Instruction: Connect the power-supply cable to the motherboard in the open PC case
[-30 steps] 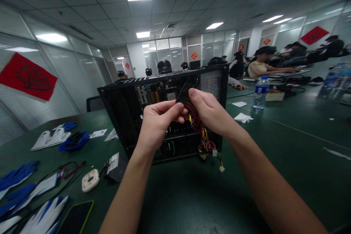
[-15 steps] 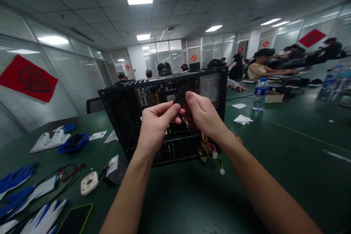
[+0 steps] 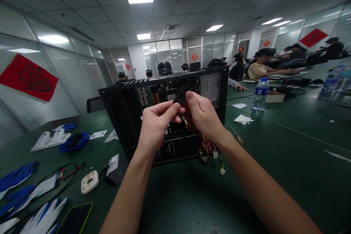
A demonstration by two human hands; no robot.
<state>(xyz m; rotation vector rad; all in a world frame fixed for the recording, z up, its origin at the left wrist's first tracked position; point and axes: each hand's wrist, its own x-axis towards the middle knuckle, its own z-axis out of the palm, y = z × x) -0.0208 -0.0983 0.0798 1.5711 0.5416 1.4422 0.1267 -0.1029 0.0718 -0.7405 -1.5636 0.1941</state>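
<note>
An open black computer case [image 3: 120, 117] stands on the green table [image 3: 274, 161], its boards and slots facing me. In front of it my left hand [image 3: 155, 126] and my right hand [image 3: 204, 115] both pinch a small black cable connector [image 3: 181, 95]. Red, yellow and black wires [image 3: 192, 120] run from the connector down behind my right hand to a bundle with white plugs [image 3: 211, 151] at the foot of the case.
Blue and white gloves [image 3: 19, 186] lie at the left, with a phone [image 3: 75, 219], a white device [image 3: 89, 182], cables and a small black box [image 3: 115, 170]. A screwdriver [image 3: 237, 136], tissue and a water bottle [image 3: 260, 93] sit to the right. Several people sit at the far end.
Both hands have drawn slightly away and lowered a little with the connector; the grip is the same. The screwdriver on the table has come into view behind my right wrist.
</note>
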